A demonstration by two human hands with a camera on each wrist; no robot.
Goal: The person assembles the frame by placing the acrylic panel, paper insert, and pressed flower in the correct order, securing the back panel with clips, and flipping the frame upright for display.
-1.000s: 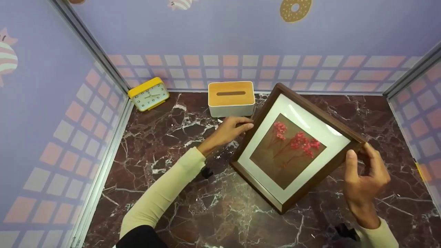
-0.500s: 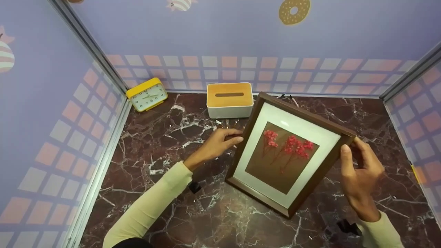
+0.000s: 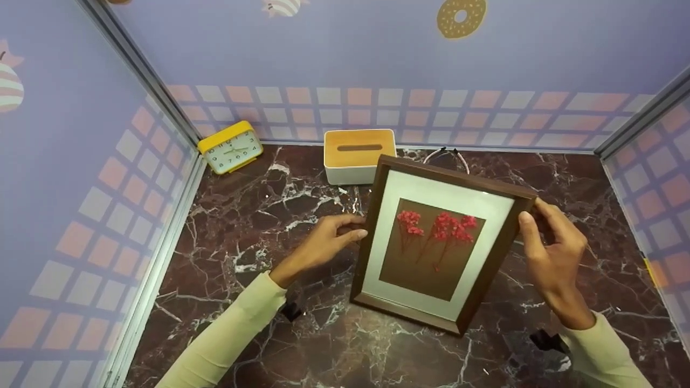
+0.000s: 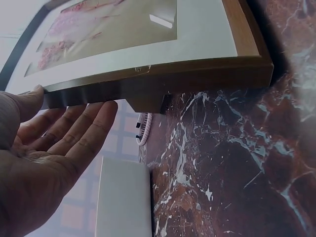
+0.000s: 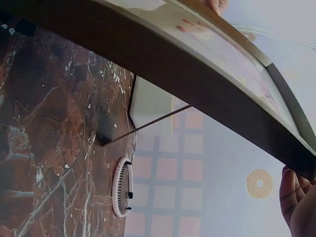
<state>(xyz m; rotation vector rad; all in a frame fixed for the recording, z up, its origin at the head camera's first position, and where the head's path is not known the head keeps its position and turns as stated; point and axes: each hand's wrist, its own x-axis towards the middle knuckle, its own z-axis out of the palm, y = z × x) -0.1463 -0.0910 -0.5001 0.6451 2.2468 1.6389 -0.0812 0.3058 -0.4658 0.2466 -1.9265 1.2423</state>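
A dark brown picture frame [image 3: 372,258] with pressed red flowers behind its glass stands tilted back on the marbled tabletop. My left hand [image 3: 323,240] pinches its left side, thumb in front and fingers reaching behind, as the left wrist view shows. At the upper right corner, my right hand [image 3: 555,248] grips the frame between thumb and fingers. The right wrist view shows a thin support leg [image 5: 148,124] slanting from the frame's back down to the tabletop.
A white tissue box with a wooden lid [image 3: 358,156] stands behind the frame, partly covered by it. The yellow alarm clock [image 3: 230,146] sits in the back left corner. A pale pink loop with dark teeth [image 5: 117,190] lies behind the frame. Patterned walls enclose the tabletop.
Both hands have moved the frame leftward and turned it more upright in the head view. Its top now overlaps the tissue box, and the pink loop has come into sight behind it.
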